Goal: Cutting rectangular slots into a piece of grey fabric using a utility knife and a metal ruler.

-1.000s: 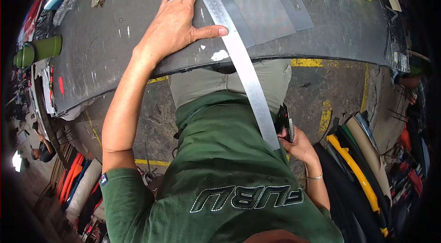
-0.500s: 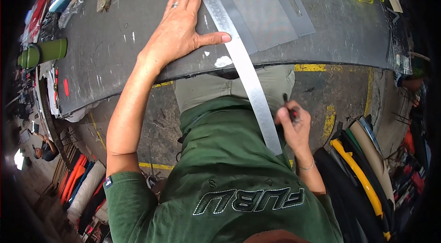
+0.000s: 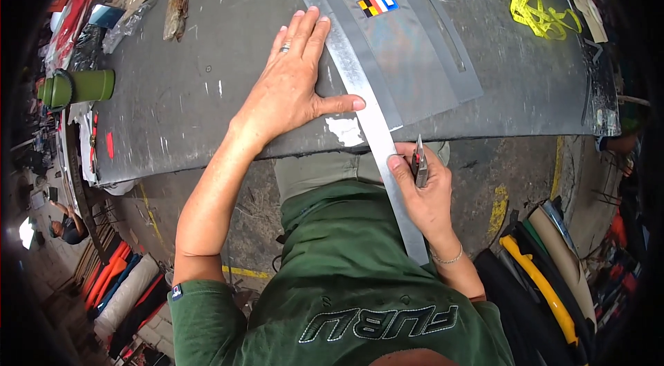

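Note:
My left hand (image 3: 294,82) lies flat with fingers spread; its fingertips meet the edge of a long metal ruler (image 3: 349,65), and its thumb presses on top. The ruler runs along the left side of a grey fabric panel (image 3: 408,65) with a slit opening and a small colourful patch (image 3: 378,4). Its near end juts past the table edge, over my lap. My right hand (image 3: 427,189) is closed around a small utility knife (image 3: 419,164), pointed blade upward, just off the table's edge. The right thumb rests at the ruler.
The dark table (image 3: 228,110) has a worn white patch near its front edge. A yellow tape measure (image 3: 536,16) lies at far right, and a green bottle (image 3: 90,86) at left. Fabric rolls (image 3: 536,279) stand at lower right, more at lower left. Another person (image 3: 68,224) is at far left.
My right hand has come up and inward with the knife, from beside my lap to the ruler near the table edge. The whole view has shifted; the left hand keeps its place on the ruler.

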### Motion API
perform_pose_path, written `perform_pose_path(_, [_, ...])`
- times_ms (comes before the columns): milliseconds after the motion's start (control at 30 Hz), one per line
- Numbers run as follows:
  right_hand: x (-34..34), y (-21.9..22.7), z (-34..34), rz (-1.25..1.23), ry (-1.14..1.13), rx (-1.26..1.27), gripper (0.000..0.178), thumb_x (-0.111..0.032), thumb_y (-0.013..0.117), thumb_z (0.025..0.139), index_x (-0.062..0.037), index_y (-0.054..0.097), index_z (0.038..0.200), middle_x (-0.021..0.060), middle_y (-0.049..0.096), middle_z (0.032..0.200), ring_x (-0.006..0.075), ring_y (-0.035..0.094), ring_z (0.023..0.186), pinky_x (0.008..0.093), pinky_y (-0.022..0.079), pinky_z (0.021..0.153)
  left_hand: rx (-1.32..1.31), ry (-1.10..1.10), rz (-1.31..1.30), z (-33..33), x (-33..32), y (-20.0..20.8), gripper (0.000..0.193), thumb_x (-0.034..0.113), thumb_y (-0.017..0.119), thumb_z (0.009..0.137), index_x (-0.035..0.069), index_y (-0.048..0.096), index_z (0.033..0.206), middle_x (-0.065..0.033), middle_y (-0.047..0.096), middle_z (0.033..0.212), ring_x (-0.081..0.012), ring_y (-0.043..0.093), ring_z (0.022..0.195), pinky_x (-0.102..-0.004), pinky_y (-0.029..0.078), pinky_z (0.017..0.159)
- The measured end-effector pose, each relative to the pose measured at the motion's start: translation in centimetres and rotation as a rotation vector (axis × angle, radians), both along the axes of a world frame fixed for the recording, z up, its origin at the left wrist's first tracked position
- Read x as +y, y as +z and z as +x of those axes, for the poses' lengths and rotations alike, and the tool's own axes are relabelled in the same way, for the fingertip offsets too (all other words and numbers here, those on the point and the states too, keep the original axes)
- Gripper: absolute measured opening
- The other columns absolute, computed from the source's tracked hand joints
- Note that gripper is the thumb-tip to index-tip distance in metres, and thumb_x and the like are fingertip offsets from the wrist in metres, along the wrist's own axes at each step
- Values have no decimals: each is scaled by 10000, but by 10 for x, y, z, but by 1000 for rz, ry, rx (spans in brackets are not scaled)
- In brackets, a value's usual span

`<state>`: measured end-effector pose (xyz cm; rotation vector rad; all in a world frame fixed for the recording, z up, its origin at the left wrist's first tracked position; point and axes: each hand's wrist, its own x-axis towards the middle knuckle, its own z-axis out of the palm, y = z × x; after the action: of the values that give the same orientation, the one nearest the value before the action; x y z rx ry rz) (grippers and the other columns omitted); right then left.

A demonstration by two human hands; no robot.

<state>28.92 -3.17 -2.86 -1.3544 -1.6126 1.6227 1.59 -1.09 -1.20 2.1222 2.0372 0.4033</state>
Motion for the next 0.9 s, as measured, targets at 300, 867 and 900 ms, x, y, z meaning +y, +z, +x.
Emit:
perform_pose_path(300, [-2,1,-1,-15,-13,38,195,-128,714,988,29,715,1104,2,692,832,55,589,753,229,477,693,-21,9,-15,-1,0,-1,1331,777,779,662,-85,301,1557,-293,239,1653,-420,173,1569,-536,131,1287])
perform_pose_path(867, [-2,5,-2,-29,-30,36,204,-136,721,983,33,721,1097,-13,685,841,51,570,773,231,471,712,-12,13,-16,0,0,0,1295,734,804,683,-92,309,1549,-294,239,1653,-409,166,1573,-528,136,1286])
perform_pose_path(900, [-1,6,-2,-30,-28,34,204,-136,721,983,33,721,1097,-13,685,841,51,570,773,231,471,712,-7,8,-7,0,-1,-1,1292,732,805,684,-92,312,1548,-297,244,1651,-410,172,1572,-529,138,1286])
